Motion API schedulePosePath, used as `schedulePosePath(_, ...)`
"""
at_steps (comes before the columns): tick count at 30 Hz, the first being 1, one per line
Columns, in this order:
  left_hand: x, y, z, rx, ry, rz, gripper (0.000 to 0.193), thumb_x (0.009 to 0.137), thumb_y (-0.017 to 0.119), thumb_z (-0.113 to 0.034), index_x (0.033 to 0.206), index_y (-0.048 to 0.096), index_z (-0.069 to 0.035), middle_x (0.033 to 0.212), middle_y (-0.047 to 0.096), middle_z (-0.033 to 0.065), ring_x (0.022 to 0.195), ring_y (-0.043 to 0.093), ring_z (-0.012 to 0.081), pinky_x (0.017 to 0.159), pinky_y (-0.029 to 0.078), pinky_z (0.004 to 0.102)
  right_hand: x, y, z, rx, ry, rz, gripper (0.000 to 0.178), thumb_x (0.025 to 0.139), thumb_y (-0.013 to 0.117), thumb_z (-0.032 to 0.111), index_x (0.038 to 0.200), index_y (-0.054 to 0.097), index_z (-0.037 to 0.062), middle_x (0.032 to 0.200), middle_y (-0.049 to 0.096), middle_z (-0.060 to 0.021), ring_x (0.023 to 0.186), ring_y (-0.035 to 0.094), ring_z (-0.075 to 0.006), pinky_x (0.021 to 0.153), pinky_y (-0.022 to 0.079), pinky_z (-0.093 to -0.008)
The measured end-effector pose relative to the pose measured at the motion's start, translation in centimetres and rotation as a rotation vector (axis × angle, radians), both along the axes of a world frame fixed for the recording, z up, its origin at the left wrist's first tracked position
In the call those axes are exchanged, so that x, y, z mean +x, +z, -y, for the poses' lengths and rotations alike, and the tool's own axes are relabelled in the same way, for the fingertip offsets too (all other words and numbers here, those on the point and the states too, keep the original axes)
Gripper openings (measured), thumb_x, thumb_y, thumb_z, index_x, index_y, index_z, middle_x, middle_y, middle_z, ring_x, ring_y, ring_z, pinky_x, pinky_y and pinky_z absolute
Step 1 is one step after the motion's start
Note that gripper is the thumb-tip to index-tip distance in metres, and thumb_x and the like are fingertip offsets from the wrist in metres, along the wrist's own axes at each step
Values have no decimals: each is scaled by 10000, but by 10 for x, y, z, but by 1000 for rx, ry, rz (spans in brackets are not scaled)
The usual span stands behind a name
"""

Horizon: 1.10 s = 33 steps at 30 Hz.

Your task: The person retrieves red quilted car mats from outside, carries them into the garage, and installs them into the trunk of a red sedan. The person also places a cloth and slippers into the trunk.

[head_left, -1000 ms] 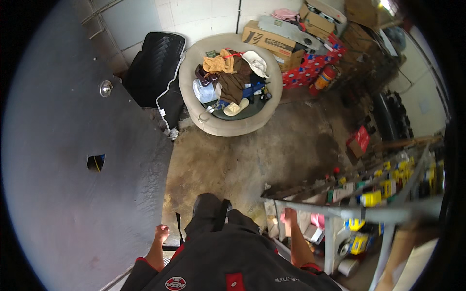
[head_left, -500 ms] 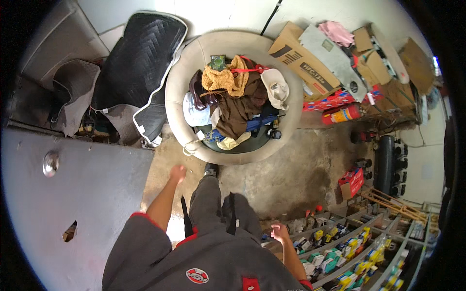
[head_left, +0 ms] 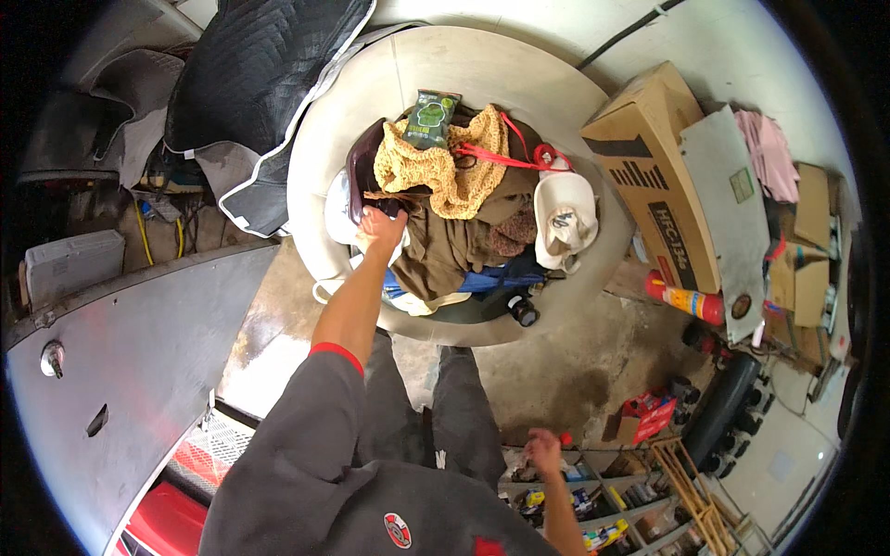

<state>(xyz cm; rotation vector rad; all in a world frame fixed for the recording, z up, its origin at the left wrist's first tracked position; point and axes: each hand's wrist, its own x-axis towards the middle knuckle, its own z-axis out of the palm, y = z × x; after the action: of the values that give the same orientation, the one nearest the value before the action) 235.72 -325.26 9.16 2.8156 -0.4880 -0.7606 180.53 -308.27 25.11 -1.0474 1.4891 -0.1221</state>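
Note:
My left hand (head_left: 380,230) reaches into the pile inside a wide-rimmed round beige tub (head_left: 320,222). Its fingers are bent together at the left edge of a brown cloth (head_left: 436,250); whatever they grip is hidden. Just beyond the hand are a dark maroon glossy item (head_left: 363,157) and a yellow knitted piece (head_left: 408,167), with a green packet (head_left: 432,120) on top. A pale cap (head_left: 565,215) and a red strap (head_left: 487,156) lie at the pile's right. My right hand (head_left: 544,451) hangs low beside my body, empty, its fingers loosely parted.
Black quilted mats (head_left: 260,83) lean at the far left beside a grey panel (head_left: 139,371). At right stand a large cardboard box (head_left: 654,176) and a red-and-yellow cylinder (head_left: 684,298). Shelving with small boxes (head_left: 579,500) is at the lower right.
I have come closer to the tub. My left hand has moved from my side up and forward onto the pile. My right hand still hangs at my side.

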Motion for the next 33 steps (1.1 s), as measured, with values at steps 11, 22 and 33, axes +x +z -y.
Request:
schedulePosePath(11,18,12,-3,185,64,22,415,653,641,-274,949,644,17,1033,631,211,974,619,336,837,497,406,332,-37,296,-988,791,73,736,713,751,275,1309,377,60,1224,469,-194,1136,456,-348,957,385,-422)
schedulePosePath(22,32,75,-63,154,122,-12,361,610,593,-238,807,653,59,937,633,274,939,605,407,856,477,410,490,-113,363,-844,978,-289,907,629,805,201,1381,302,268,1317,350,-184,1236,308,-401,912,436,-519)
schedulePosePath(33,5,96,-225,175,165,-190,412,611,621,-322,698,644,80,745,621,288,803,635,400,727,493,427,413,-27,310,-1168,811,350,578,499,698,-30,1059,632,100,897,535,-104,871,515,-306,715,461,-374)
